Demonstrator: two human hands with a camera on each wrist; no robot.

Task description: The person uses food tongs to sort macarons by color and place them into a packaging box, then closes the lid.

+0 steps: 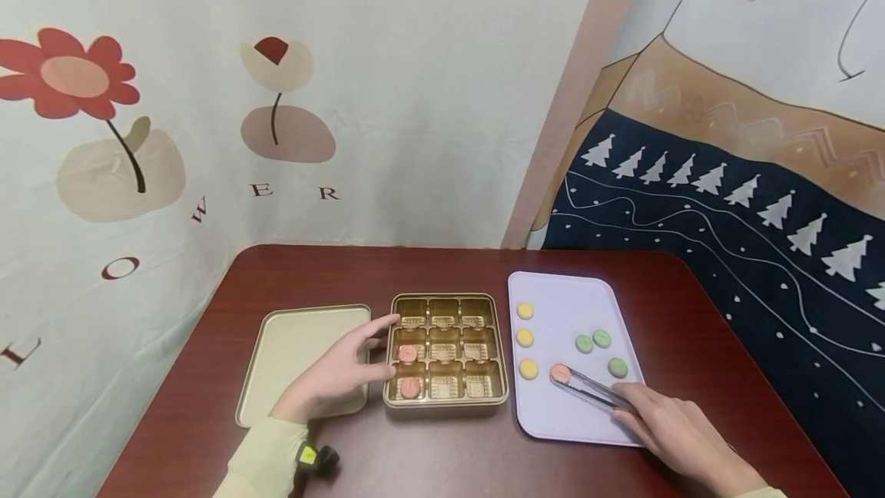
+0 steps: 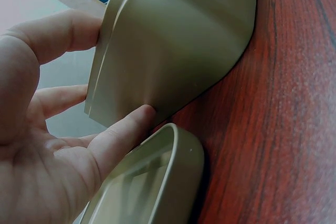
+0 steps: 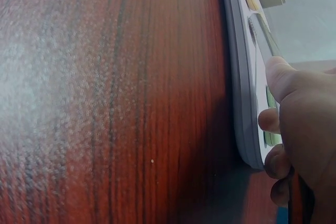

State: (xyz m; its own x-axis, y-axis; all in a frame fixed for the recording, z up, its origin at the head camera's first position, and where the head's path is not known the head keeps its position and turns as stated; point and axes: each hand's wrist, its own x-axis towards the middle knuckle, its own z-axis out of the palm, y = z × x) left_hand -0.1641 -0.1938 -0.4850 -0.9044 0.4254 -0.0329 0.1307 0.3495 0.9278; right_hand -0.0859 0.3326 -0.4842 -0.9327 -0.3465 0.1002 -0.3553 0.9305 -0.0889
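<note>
In the head view my right hand (image 1: 674, 425) grips a pair of metal tongs (image 1: 598, 389). Their tips lie on either side of a pink macaron (image 1: 560, 373) on the white tray (image 1: 574, 421). The fingers of my left hand (image 1: 339, 371) touch the left side of a gold tin (image 1: 445, 411); the left wrist view has fingertips at its rim and one against its wall (image 2: 178, 40). Inside, a gold insert forms a grid of compartments. One pink macaron (image 1: 408, 353) sits in the left column's middle compartment, another (image 1: 410, 387) in its front one.
Three yellow macarons (image 1: 525, 337) line the tray's left side, and three green ones (image 1: 618, 367) lie toward its right. The tin's lid (image 1: 283, 360) lies left of it, partly behind my left hand. A printed curtain (image 1: 429, 98) hangs behind the dark red table (image 1: 442, 267).
</note>
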